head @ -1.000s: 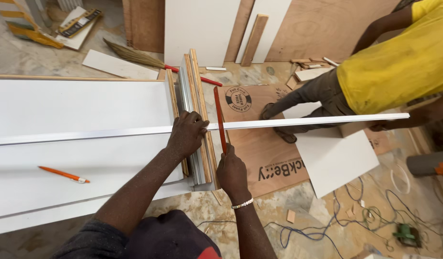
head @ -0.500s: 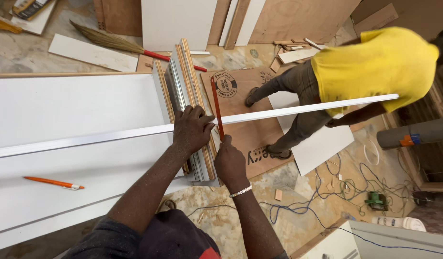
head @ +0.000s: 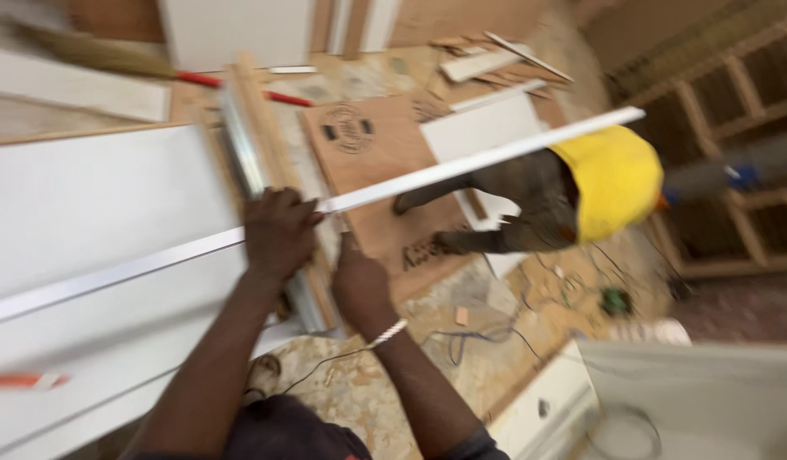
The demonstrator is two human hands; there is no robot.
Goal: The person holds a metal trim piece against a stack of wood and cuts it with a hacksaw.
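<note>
Two hands are on the job in the head view: your left hand presses flat, fingers spread, on the long white strip lying slantwise across the white panel. Your right hand sits just beside it at the panel's edge, but its grip is too blurred to tell. Beyond the strip's far end, a person in a yellow shirt bends over the floor.

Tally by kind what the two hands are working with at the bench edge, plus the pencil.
White board: 1
Long white strip, under the left hand: 1
Orange pencil: 1
Total: 3
The right hand is by the board's edge; blur hides whatever it holds.
</note>
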